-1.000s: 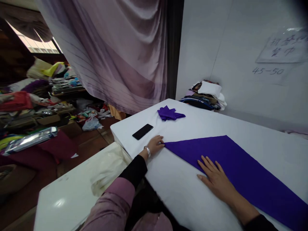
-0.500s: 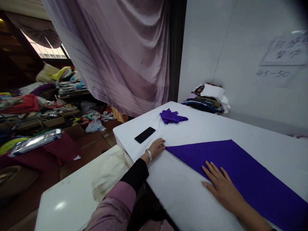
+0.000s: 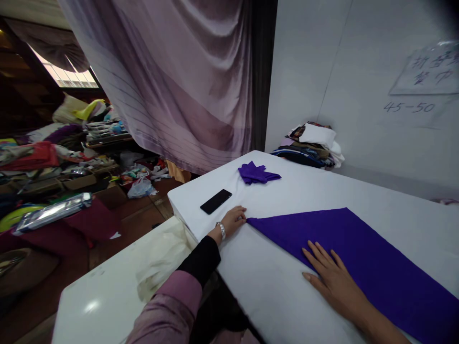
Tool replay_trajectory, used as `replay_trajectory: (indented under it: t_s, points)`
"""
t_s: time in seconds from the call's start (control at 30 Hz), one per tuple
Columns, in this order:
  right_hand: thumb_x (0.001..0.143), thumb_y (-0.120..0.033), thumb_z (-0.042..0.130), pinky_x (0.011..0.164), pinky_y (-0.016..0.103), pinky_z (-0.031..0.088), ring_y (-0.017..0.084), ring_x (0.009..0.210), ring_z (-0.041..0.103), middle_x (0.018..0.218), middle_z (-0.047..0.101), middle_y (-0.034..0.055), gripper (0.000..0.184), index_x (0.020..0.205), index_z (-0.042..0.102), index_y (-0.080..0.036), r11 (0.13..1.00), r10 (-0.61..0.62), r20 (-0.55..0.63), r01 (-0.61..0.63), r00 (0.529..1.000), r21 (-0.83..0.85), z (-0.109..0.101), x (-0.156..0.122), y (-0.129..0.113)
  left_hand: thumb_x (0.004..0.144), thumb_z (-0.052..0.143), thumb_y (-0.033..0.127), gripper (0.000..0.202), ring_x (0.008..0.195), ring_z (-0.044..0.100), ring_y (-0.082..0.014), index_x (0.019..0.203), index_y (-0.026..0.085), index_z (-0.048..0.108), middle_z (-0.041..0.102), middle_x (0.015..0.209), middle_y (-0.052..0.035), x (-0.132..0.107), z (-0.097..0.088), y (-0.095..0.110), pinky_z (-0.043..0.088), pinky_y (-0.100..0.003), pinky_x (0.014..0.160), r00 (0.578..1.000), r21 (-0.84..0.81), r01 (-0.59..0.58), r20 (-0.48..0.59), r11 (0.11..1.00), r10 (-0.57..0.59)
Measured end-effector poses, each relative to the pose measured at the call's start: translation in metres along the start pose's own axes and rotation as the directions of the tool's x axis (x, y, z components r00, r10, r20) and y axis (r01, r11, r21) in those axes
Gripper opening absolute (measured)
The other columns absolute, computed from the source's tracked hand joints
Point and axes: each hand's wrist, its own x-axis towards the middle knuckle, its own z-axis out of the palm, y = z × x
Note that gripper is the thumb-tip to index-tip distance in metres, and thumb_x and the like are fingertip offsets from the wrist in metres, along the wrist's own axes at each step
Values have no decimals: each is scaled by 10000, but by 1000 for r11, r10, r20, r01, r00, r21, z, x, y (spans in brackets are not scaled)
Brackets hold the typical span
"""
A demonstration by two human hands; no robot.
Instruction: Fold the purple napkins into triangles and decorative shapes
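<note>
The purple cloth (image 3: 376,260) lies flat on the white surface (image 3: 308,191). The left hand (image 3: 233,220) has its grip curled at the cloth's left corner, pinching or not I cannot tell; the right hand (image 3: 332,274) lies spread across the near edge. Beyond: phone (image 3: 216,201), bunched napkin (image 3: 256,173). The wall sign (image 3: 426,71) includes "餐巾"; "45-50" stands beneath.

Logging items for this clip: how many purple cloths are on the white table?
2. One flat cloth reaches from the left hand past the right hand, which rests on it; one bunched cloth lies near the black phone. More may be out of frame.
</note>
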Motion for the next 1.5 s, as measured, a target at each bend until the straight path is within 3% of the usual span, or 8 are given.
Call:
replay_trajectory:
  t_s: [0.87, 1.0, 1.1, 1.2, 1.3, 1.37, 1.5]
  points:
    - [894, -619, 277, 1100, 510, 139, 248, 1380, 171, 1505, 204, 59, 633, 1418, 309, -266, 1000, 5, 17, -5, 1000, 3, -13, -1, -6, 790, 490, 174, 112, 1215, 459, -231, 757, 194, 594, 602, 1161, -81, -8, -11, 14, 397, -415, 1020, 1000, 96, 6, 0, 995, -6]
    - [897, -612, 278, 1097, 519, 134, 261, 1380, 166, 1509, 199, 57, 624, 1422, 299, -275, 1000, 7, 12, -8, 1000, 30, -13, -1, -6, 830, 447, 205, 175, 1171, 503, -222, 881, 189, 613, 573, 1222, -95, -10, -18, 23, 421, -408, 999, 999, 113, 22, -38, 993, -18]
    - [897, -609, 281, 1097, 520, 129, 261, 1381, 162, 1508, 206, 60, 624, 1422, 298, -272, 999, 3, 11, -4, 1000, 35, -13, -2, -6, 879, 403, 256, 270, 1190, 489, -221, 1057, 169, 587, 554, 1260, -114, -15, -16, 45, 390, -414, 1025, 997, 122, 11, -73, 992, -3]
    - [897, -609, 283, 1097, 517, 131, 256, 1382, 160, 1506, 208, 68, 629, 1419, 311, -260, 1000, 3, 18, -4, 1000, 27, -13, -1, -5, 903, 400, 333, 353, 1265, 420, -216, 1208, 198, 518, 529, 1314, -89, -28, -2, 77, 323, -421, 1072, 992, 136, -126, 31, 983, 123]
    - [893, -614, 288, 1097, 515, 135, 255, 1381, 166, 1506, 205, 72, 635, 1417, 317, -255, 1000, 6, 12, -6, 1000, 16, -12, -1, -5, 881, 437, 467, 522, 1340, 311, -243, 1329, 201, 410, 423, 1413, -104, -43, 18, 104, 223, -456, 1114, 935, 153, -293, 254, 944, 249]
    - [893, -614, 288, 1097, 510, 136, 252, 1380, 172, 1506, 206, 71, 636, 1417, 316, -255, 1000, 3, 2, -3, 1000, 12, -12, -1, -5, 847, 444, 561, 658, 1364, 252, -268, 1369, 171, 357, 363, 1446, -135, -48, 27, 111, 180, -470, 1122, 920, 181, -298, 315, 937, 232]
    - [894, -612, 289, 1097, 504, 141, 250, 1380, 176, 1504, 219, 65, 628, 1414, 325, -261, 1000, 1, -9, -1, 1000, 20, -11, -1, -5, 810, 399, 661, 787, 1370, 219, -305, 1386, 129, 330, 315, 1460, -177, -49, 29, 103, 167, -491, 1114, 940, 228, -219, 309, 949, 143]
